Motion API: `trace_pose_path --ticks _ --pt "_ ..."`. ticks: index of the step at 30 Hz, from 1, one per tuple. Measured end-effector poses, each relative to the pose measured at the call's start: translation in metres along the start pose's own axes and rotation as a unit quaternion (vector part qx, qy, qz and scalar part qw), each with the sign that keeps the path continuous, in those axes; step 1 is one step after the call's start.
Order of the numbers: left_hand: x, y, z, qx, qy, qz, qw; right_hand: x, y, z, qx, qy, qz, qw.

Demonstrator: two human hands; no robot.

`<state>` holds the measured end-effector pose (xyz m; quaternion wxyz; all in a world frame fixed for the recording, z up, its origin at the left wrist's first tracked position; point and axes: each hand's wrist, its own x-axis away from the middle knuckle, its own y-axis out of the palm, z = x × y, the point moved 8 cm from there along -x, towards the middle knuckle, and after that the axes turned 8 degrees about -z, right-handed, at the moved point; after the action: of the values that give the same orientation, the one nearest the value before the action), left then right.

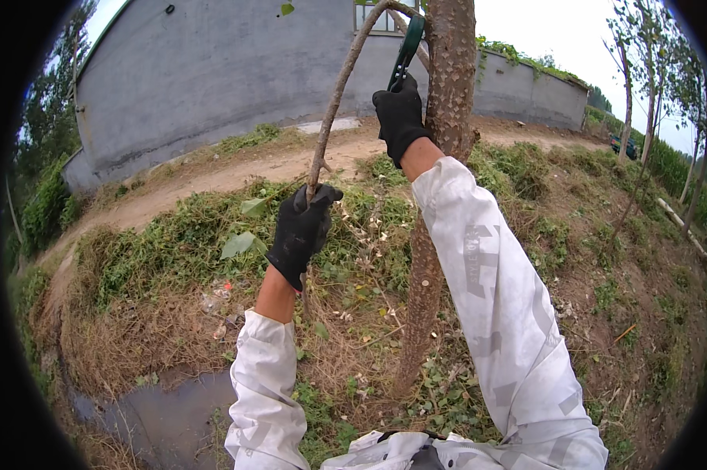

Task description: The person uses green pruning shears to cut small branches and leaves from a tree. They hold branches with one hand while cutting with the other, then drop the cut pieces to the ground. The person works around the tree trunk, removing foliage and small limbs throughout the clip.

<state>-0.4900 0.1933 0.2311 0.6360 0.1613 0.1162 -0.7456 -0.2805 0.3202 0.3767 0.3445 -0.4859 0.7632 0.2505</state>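
My left hand (306, 229), in a black glove, is closed around a bark-covered tree branch (337, 97) that bends down from the top of the view. Higher up, my right hand (400, 114), gloved in black too, grips a green-handled tool (409, 50), whose exact kind I cannot tell. The tool's far end reaches up beside the trunk, near where the branch arches over. Just right of that hand stands the tree trunk (450, 76), brown with pale flecks. Broad green leaves (239, 244) hang beside my left glove.
Behind the tree, a dirt path (171, 202) runs before a grey building wall (224, 70). Weeds and dry grass cover a slope around the trunk's base. Muddy water (171, 417) lies at the lower left. Thin trees (650, 106) stand along the right.
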Motion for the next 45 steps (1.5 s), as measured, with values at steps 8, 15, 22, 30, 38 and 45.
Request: trace_pose_path --ticks 8,15,22,30,38,45 --pt "-0.015 -0.016 -0.009 -0.008 0.013 0.002 1.0 -0.008 0.001 0.007 0.046 0.04 0.002 0.998" --pt "-0.019 -0.012 -0.008 -0.015 0.015 0.011 1.0 -0.028 0.017 0.003 -0.044 0.003 0.026 0.999" --pt "-0.022 -0.02 -0.01 -0.005 0.027 0.007 1.0 -0.035 0.017 0.003 -0.052 -0.005 0.059 0.997" --pt "-0.021 -0.029 -0.009 -0.047 0.029 0.009 0.998 -0.032 0.021 -0.001 -0.064 -0.006 0.059 0.996" --pt "-0.031 -0.033 -0.013 -0.048 0.017 0.016 0.999 -0.033 0.006 0.002 -0.049 0.003 0.075 0.996" --pt "-0.026 -0.03 -0.007 -0.056 0.01 0.008 0.998 -0.021 0.005 -0.014 -0.06 0.035 0.007 0.998"
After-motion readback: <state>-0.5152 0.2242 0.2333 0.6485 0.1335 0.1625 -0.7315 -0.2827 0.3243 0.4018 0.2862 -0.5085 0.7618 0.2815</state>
